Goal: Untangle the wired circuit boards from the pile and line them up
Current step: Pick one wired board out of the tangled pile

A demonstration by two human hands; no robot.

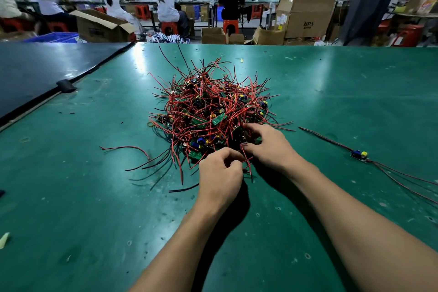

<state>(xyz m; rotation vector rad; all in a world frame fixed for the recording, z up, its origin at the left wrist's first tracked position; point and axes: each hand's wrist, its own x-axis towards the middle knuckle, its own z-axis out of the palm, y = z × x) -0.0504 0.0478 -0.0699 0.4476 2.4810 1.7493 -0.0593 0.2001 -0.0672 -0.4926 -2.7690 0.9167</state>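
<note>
A tangled pile of small green circuit boards with red and black wires (208, 111) lies in the middle of the green table (94, 197). My left hand (219, 173) is at the pile's near edge, fingers curled and pinching red wires. Just to its right, my right hand (267, 144) reaches into the pile, its fingers curled round a board and wires at the pile's near right side. One separated circuit board (359, 154) lies alone on the right, its red and black wires stretched out straight on both sides.
A dark panel (35, 73) covers the table's far left, with a small black clip (66, 85) at its edge. A stray red wire (125, 148) lies left of the pile. Beyond the table are cardboard boxes (305, 16) and seated workers at benches.
</note>
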